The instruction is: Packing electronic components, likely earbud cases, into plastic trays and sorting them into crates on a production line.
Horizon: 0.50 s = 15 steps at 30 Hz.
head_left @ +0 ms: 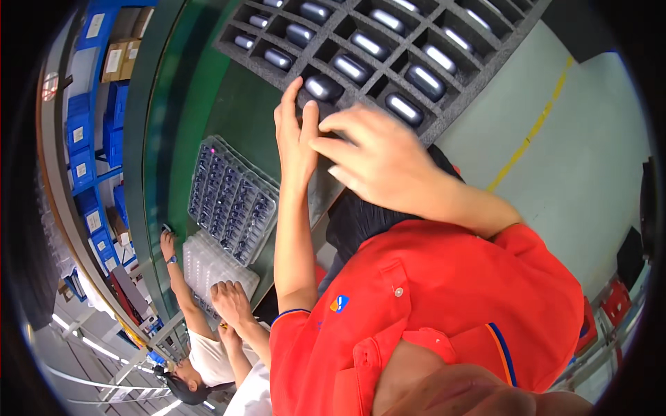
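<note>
A grey foam tray (444, 119) lies ahead of me, its compartments holding several glossy dark oval cases. One such case (323, 88) sits at the tray's near edge. My left hand (297, 135) is beside that case, index finger and thumb stretched and apart near its left end; whether they touch it I cannot tell. My right hand (378, 152) hovers just right of the left hand, slightly blurred, fingers loosely bent and apart. Nothing shows in its fingers, and it partly covers the tray's near side.
On the green bench (243, 114) to the left lies a clear plastic tray (232, 197) of small dark parts. A second clear tray (215, 267) lies nearer the co-workers, whose hands (231, 303) reach over the bench. Shelves with blue bins (80, 139) line the left.
</note>
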Each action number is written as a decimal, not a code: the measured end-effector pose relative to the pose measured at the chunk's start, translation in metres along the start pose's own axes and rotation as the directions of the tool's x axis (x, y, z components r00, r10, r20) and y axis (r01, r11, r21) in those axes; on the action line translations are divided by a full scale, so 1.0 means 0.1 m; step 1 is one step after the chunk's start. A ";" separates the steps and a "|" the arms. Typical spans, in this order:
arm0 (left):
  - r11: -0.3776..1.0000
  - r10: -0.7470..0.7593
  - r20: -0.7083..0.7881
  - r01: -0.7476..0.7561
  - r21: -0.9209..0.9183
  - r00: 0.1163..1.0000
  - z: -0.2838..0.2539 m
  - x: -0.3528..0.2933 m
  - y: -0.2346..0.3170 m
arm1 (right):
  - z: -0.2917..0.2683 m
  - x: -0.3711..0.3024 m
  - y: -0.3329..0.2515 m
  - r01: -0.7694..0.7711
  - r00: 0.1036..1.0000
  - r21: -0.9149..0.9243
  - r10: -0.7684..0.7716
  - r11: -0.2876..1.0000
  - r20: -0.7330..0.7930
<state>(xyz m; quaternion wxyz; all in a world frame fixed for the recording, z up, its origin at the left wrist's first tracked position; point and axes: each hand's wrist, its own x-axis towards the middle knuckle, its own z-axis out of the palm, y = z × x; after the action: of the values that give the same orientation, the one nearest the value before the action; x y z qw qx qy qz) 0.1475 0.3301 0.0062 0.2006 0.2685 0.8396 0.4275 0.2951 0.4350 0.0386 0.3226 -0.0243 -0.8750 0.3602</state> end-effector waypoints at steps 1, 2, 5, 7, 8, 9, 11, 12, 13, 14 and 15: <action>0.993 0.097 0.021 -0.098 0.059 0.995 -0.06 0.01 -0.15 | -0.27 0.05 0.04 0.017 0.999 0.020 -0.017 1.000 0.028; 0.973 -0.167 0.072 0.176 -0.151 0.983 -0.06 -0.08 0.09 | -0.50 0.07 0.22 0.023 0.996 -0.156 -0.036 0.987 -0.078; 0.988 -0.086 0.061 0.093 -0.122 0.994 0.06 -0.05 0.01 | -1.20 -0.19 1.41 -0.463 0.783 -0.535 0.043 0.707 -0.621; 0.971 -0.094 0.096 0.113 -0.210 0.991 0.10 -0.05 -0.11 | -1.47 -0.34 2.01 -0.706 0.486 0.159 0.636 0.690 -0.599; 0.948 -0.099 0.106 0.126 -0.292 0.989 0.09 -0.02 -0.17 | -1.47 -0.22 2.12 -0.618 0.358 0.492 0.776 0.614 -0.519; 0.946 -0.096 0.112 0.125 -0.299 0.989 0.08 0.01 -0.23 | -1.39 -0.32 2.53 -0.598 0.489 0.231 0.578 0.768 -0.654; 0.991 -0.019 0.015 0.021 -0.136 1.000 0.00 0.06 -0.32 | -1.32 -0.26 2.44 -0.579 0.557 0.242 0.594 0.779 -0.581; 0.999 0.022 -0.040 -0.023 -0.035 0.999 -0.11 0.05 -0.41 | -1.12 -0.19 2.19 -0.531 0.588 0.220 0.543 0.818 -0.600; 0.998 0.054 -0.064 -0.056 -0.020 0.996 -0.24 0.07 -0.46 | -0.98 -0.20 2.08 -0.485 0.604 0.190 0.484 0.854 -0.634; 0.998 0.057 -0.071 -0.057 -0.004 0.996 -0.37 0.09 -0.52 | -1.06 -0.50 2.46 -0.495 0.656 0.191 0.508 0.848 -0.558; 0.999 0.023 -0.069 -0.021 0.032 0.997 -0.52 0.08 -0.55 | -0.87 -0.37 2.20 -0.563 0.610 0.207 0.571 0.800 -0.549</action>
<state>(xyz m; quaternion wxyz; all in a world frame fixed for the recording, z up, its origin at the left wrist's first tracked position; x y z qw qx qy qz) 0.0965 0.2762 -0.0109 0.1625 0.2659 0.8496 0.4255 0.3334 0.6406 -0.0776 0.4458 -0.4073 -0.6754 0.4233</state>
